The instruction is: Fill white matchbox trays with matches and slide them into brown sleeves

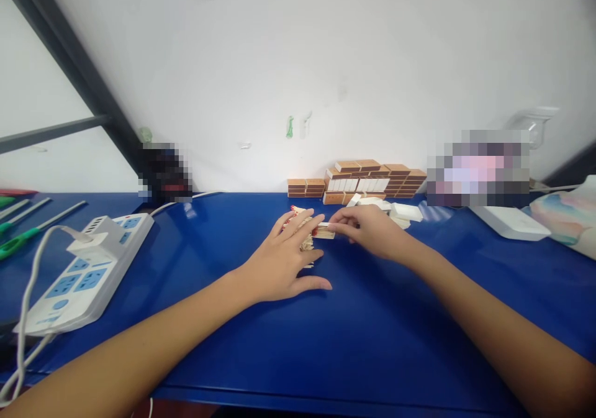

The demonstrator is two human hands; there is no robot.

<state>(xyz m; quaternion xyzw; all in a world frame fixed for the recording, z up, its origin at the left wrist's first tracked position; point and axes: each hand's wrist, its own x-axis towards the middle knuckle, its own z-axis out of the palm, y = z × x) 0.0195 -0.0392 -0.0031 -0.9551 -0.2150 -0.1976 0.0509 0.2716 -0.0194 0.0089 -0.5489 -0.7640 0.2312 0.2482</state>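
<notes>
My left hand (289,250) lies spread over a pile of red-tipped matches (307,241), its fingers apart and covering much of the pile. Just right of it, my right hand (367,228) pinches the end of a small matchbox tray (324,231) with matches in it; red heads show at its left end. Behind the right hand, several white matchbox trays (406,212) lie in a loose heap, partly hidden by it. Stacked matchboxes (395,182) with brown sides stand against the wall, some showing white ends.
A small bundle of matchboxes (306,187) sits left of the stack. On the left lie a white power strip (100,275) with a cable and green-handled tools (40,228). A white box (510,222) and a pastel-coloured packet (565,216) lie at right on the blue table (288,343).
</notes>
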